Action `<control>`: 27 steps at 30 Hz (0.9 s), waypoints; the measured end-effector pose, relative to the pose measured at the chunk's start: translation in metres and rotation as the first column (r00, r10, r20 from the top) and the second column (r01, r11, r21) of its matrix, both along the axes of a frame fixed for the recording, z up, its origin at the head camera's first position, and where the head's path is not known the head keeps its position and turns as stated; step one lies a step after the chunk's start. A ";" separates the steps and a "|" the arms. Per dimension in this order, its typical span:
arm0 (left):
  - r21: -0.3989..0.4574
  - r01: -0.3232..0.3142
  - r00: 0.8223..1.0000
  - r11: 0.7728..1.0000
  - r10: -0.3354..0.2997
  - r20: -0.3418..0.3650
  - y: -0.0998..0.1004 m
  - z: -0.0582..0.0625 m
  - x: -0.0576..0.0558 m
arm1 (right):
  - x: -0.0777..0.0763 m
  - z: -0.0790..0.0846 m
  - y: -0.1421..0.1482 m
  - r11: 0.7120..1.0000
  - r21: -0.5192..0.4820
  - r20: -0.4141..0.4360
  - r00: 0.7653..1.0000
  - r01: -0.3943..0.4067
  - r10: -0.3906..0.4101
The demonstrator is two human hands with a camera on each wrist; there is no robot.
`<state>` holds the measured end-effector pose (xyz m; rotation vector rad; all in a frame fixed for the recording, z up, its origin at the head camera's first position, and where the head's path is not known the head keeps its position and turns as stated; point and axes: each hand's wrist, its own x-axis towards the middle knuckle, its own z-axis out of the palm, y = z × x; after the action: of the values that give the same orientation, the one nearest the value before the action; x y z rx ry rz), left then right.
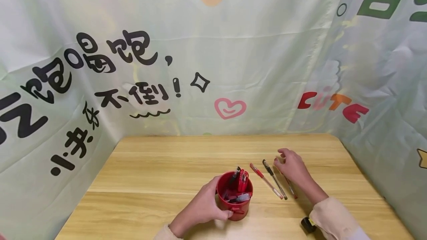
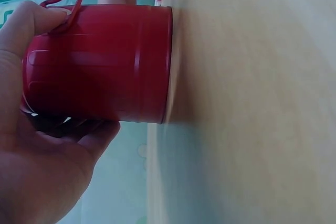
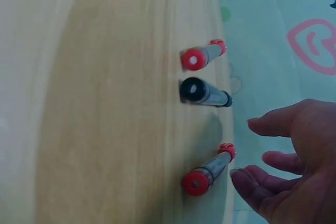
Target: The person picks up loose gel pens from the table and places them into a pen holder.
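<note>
My left hand (image 1: 207, 201) grips a red cup (image 2: 100, 61) from its left side, the thumb lying at the small wire handle (image 2: 79, 11). Inside the cup stand black and red pens (image 1: 243, 181), and a pen with a clear greyish end (image 1: 242, 197) leans low at the front. To the right, three pens lie on the table: a red pen (image 1: 266, 180), a black pen (image 1: 275, 179) and another red pen (image 3: 210, 171). My right hand (image 1: 293, 166) hovers over that last pen, fingers loosely bent and apart from the thumb, fingertips close to its cap, holding nothing.
A small black object with a yellow mark (image 1: 308, 225) lies near the right sleeve (image 1: 337, 217). The wooden table (image 1: 150, 173) ends at the back against a printed cloth (image 1: 260, 66), which also hangs along both sides.
</note>
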<state>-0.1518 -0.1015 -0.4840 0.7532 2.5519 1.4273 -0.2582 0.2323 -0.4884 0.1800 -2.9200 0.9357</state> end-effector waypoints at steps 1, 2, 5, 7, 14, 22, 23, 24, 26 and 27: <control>0.000 0.002 1.000 1.000 -0.002 0.000 0.000 0.000 0.000 | -0.001 0.000 0.000 1.000 0.013 0.011 1.000 -0.001 0.001; 0.000 0.003 1.000 1.000 -0.003 -0.001 0.000 0.000 0.000 | -0.003 -0.001 0.001 1.000 0.027 0.020 1.000 0.001 -0.002; -0.003 0.005 1.000 1.000 -0.005 0.000 0.001 0.001 0.000 | -0.006 -0.002 0.001 0.998 0.063 0.041 0.999 0.003 -0.006; -0.004 0.004 1.000 1.000 -0.004 0.001 0.001 0.000 0.000 | -0.008 -0.001 0.002 0.997 0.078 0.049 0.999 -0.002 -0.002; -0.008 -0.003 1.000 1.000 0.003 0.000 0.000 0.000 -0.001 | -0.013 0.001 0.001 0.993 0.113 0.038 0.999 -0.021 0.016; -0.005 -0.005 1.000 1.000 0.005 0.000 0.001 0.000 -0.001 | -0.015 0.002 -0.001 0.989 0.146 0.059 0.998 -0.025 0.017; -0.006 -0.005 1.000 1.000 0.005 0.001 0.001 0.001 -0.001 | -0.015 0.002 -0.001 0.989 0.145 0.063 0.998 -0.026 0.017; -0.008 -0.007 1.000 1.000 0.007 0.002 0.001 0.001 0.000 | -0.015 0.002 -0.001 0.990 0.141 0.066 0.998 -0.026 0.017; -0.009 -0.009 1.000 1.000 0.009 0.008 0.001 0.001 0.000 | -0.015 0.002 0.000 0.990 0.137 0.073 0.997 -0.024 0.014; -0.011 -0.009 1.000 1.000 0.009 0.010 0.001 0.001 0.000 | -0.015 0.002 0.000 0.991 0.133 0.080 0.997 -0.022 0.011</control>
<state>-0.1518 -0.1009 -0.4833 0.7319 2.5571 1.4157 -0.2735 0.2322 -0.4867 0.1787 -3.0604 0.7659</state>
